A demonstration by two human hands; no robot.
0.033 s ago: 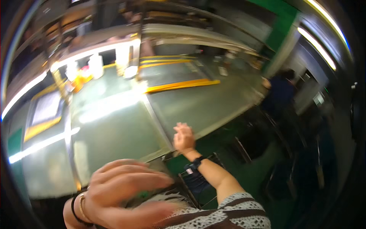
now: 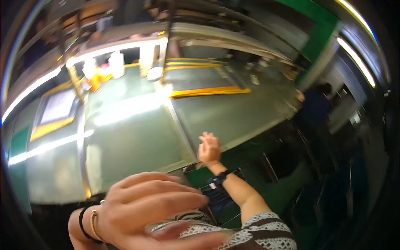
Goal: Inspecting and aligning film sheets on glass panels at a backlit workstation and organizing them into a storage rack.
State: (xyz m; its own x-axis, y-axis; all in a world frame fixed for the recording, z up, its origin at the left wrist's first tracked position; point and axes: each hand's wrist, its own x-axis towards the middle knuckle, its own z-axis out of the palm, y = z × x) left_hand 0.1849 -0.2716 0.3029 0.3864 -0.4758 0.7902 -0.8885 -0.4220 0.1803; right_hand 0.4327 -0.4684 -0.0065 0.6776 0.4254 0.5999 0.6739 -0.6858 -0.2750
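My left hand (image 2: 152,206) is large and close in the lower part of the view, with a thin bangle and a dark band at its wrist. Its fingers stretch loosely to the right, slightly blurred, and no object shows in them. Farther out, my right hand (image 2: 209,149) is at the front edge of a long greenish table (image 2: 133,152), its fingers extended and nothing visible in the grasp. Whether it touches the tabletop, I cannot tell. A dark wristwatch (image 2: 219,178) is on the right wrist.
Yellow-edged dark frames (image 2: 208,91) lie on the table's far side. White bottles (image 2: 117,64) and an orange container (image 2: 94,82) stand under a bright lamp at the back left. A person in dark clothing (image 2: 313,107) is at the right. A dark stool (image 2: 218,200) is below the table edge.
The whole scene has shifted slightly to the right in the picture. My left hand's fingers reach a little farther right; my right hand remains by the table edge.
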